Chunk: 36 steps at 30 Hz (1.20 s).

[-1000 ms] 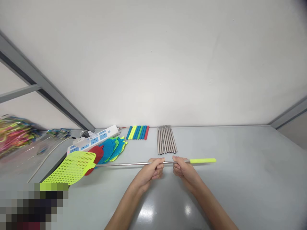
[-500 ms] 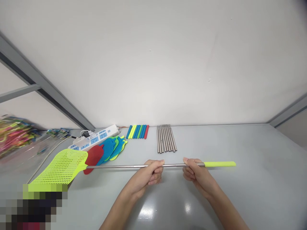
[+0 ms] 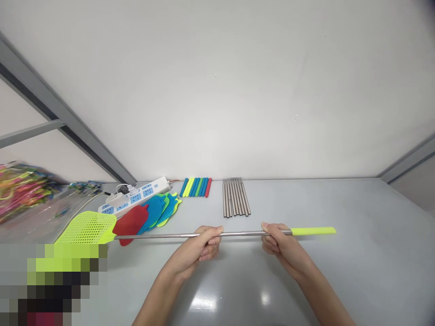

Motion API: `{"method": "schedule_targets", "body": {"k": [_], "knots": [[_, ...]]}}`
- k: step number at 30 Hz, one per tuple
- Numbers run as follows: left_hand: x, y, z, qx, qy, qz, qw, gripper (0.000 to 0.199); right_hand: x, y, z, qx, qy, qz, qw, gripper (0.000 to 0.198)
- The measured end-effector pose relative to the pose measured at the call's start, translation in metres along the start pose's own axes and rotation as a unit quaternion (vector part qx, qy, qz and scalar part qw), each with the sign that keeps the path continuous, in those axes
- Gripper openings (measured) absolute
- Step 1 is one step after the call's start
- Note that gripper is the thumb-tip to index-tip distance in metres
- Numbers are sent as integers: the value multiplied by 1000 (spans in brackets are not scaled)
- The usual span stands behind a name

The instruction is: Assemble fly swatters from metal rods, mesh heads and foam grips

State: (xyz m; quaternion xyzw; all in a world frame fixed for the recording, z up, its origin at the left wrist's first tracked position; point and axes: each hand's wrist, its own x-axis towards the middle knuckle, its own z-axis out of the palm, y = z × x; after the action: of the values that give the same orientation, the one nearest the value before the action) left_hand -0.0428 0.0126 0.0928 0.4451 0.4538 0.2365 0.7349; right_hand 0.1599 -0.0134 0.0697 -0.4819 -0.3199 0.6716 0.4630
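A telescopic fly swatter (image 3: pixel 234 233) lies level across my view, held above the table. Its yellow-green perforated head (image 3: pixel 89 226) is at the left and its yellow-green grip (image 3: pixel 313 231) at the right. My left hand (image 3: pixel 206 244) is closed around the middle of the metal rod, thumb along the top. My right hand (image 3: pixel 276 239) closes on the thicker rod section just left of the grip. The lower part of the swatter head is hidden by a blurred patch.
Loose swatter heads in red (image 3: pixel 131 224), blue and green overlap by a white power strip (image 3: pixel 136 199). Coloured grips (image 3: pixel 196 187) and metal rods (image 3: pixel 236 198) lie in rows near the wall. Bagged colourful items (image 3: pixel 23 190) sit at far left, beside a metal frame post (image 3: pixel 78 117).
My left hand and the swatter head have moved left, away from my right hand. More of the rod now shows between my hands. My right hand has shifted slightly right.
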Motion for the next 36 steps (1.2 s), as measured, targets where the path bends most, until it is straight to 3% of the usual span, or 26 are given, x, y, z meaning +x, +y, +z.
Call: {"method": "schedule_targets", "body": {"k": [7,13,18,21,23,27,36], "knots": [[-4,5,-9,4,2,12,1000,39,5,-6,3,-7,-19,-9,1000,45],[2,23,-10,7,10,78,997,39,24,-21,5,18,-61,-40,997,40],[10,50,8,2,-1,150,989,37,28,-48,16,92,-57,-52,993,42],[14,64,27,30,-19,199,979,37,22,-62,33,94,-87,-73,989,41],[18,69,39,58,-57,202,976,40,18,-66,43,71,-99,-84,989,41],[22,75,52,48,-96,214,971,45,13,-66,51,52,-62,-128,988,43],[29,82,44,-19,-145,189,971,43,19,-70,52,-16,-73,-145,987,46]]}}
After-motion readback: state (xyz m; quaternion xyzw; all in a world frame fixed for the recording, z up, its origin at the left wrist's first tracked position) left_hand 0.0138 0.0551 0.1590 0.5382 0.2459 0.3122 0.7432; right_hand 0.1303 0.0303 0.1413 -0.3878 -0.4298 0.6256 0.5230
